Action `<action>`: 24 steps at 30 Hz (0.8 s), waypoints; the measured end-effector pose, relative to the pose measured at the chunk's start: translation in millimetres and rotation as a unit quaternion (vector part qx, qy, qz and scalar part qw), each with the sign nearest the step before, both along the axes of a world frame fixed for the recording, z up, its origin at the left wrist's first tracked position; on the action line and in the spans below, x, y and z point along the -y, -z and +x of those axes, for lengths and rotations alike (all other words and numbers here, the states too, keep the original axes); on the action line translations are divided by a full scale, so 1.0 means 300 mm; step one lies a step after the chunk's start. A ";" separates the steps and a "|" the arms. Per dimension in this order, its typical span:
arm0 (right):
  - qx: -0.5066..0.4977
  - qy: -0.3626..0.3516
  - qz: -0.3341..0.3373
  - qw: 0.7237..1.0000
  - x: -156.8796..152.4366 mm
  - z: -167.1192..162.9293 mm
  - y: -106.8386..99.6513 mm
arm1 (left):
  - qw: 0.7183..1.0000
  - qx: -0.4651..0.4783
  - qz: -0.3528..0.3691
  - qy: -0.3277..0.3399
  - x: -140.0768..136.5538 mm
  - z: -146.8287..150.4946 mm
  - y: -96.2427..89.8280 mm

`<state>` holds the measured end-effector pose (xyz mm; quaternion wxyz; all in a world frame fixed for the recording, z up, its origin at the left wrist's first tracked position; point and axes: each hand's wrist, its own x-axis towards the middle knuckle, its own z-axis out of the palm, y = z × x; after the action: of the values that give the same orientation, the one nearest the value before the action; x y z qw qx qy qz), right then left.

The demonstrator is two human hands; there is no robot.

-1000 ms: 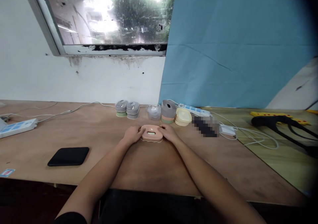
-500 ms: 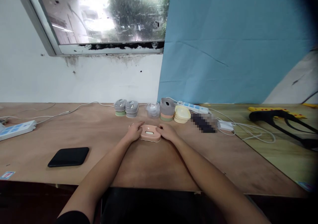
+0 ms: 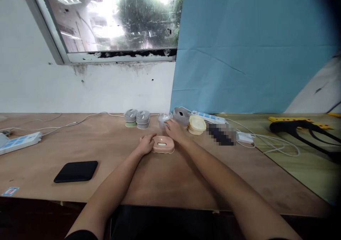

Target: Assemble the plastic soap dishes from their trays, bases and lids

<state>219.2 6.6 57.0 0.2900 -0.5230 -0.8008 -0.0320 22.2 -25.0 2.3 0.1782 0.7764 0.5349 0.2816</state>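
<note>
A pink oval plastic dish with a slot in its middle (image 3: 163,148) lies on the wooden table in front of me. My left hand (image 3: 146,144) rests against its left end, with thumb and fingers closed on the rim. Beyond the dish, my right hand (image 3: 175,130) stretches out to a small stack of clear plastic covers (image 3: 163,118). Its fingers are extended at the covers' right edge; whether they press on it is hard to see. Just right of the covers stands a grey oval plastic piece (image 3: 181,116), partly behind my right hand, beside stacked cream-yellow dishes (image 3: 197,123).
Two lidded grey boxes, one with a green base (image 3: 130,118) and one all grey (image 3: 143,119), stand at the back. A black phone-like slab (image 3: 76,171) lies front left. Power strips (image 3: 209,117), white cables (image 3: 277,147) and a black strap (image 3: 301,130) occupy the sides.
My right hand has let go of the pink dish's right end and moved forward to the clear covers. My left hand stays at the dish's left end. The view has shifted slightly.
</note>
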 end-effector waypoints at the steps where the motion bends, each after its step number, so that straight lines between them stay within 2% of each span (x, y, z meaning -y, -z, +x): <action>1: 0.028 0.004 -0.001 1.000 -0.012 -0.016 -0.010 | 1.000 -0.004 0.001 -0.002 -0.001 -0.001 0.002; 6: 0.133 0.066 -0.040 0.988 -0.056 -0.059 -0.017 | 1.000 -0.028 0.009 0.001 0.000 -0.008 0.003; 12: 0.136 0.063 -0.013 0.989 -0.061 -0.045 -0.020 | 0.999 -0.029 0.022 0.003 0.012 -0.013 -0.005; 16: 0.019 0.018 0.044 0.999 -0.004 -0.038 -0.031 | 1.000 0.004 0.024 -0.020 0.021 -0.012 -0.010; 19: -0.121 -0.040 0.069 0.989 0.077 -0.043 -0.011 | 0.996 0.070 0.036 -0.041 0.026 -0.011 -0.015; 22: -0.239 -0.083 0.040 0.967 0.164 -0.045 0.038 | 0.982 0.156 0.098 -0.036 0.035 -0.012 -0.023; 24: -0.311 -0.083 0.006 0.947 0.204 -0.041 0.075 | 0.970 0.195 0.142 -0.015 0.042 -0.013 -0.030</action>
<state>206.9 -54.4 34.5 0.5295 -0.4367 -0.7114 0.1513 18.4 -37.6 11.3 0.1633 0.7159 0.4557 0.5032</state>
